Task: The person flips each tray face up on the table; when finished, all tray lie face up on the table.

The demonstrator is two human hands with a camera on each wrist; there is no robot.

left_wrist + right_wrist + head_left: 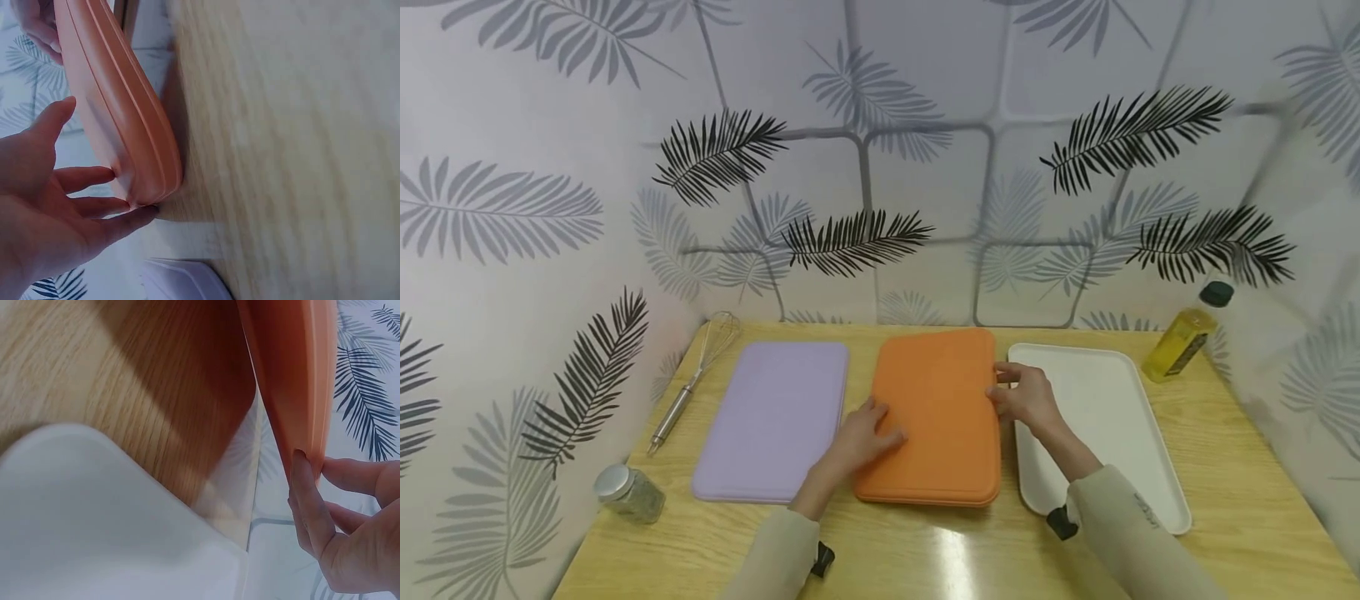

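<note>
**Wooden desk point(887, 558) before a leaf-printed wall point(925, 187), an orange tray point(940, 417) tilted between two hands**

The orange tray is at the middle of the desk, its right side raised. The right hand point(1028, 398) pinches its right rim, thumb against fingers; the left hand point(859, 440) has a spread grip, straight fingers touching the left edge. Whether that left edge rests on the wood, I cannot tell. From the head, the tray's underside is hidden; the right wrist view shows some of it, cut off at the top.

The purple tray point(775, 417) lies to the left, one corner behind the left forearm. The white tray point(1105, 400) lies to the right, partly covered by the right forearm and sleeve point(1131, 521). Farther out are a whisk point(674, 413), a glass jar point(638, 497) with unclear contents, and a yellow bottle point(1182, 342) whose label is unreadable.

The desk is pale and grained, with a bright reflection near the front; its near edge is out of frame. Grey and black leaves cover the pale walls.
</note>
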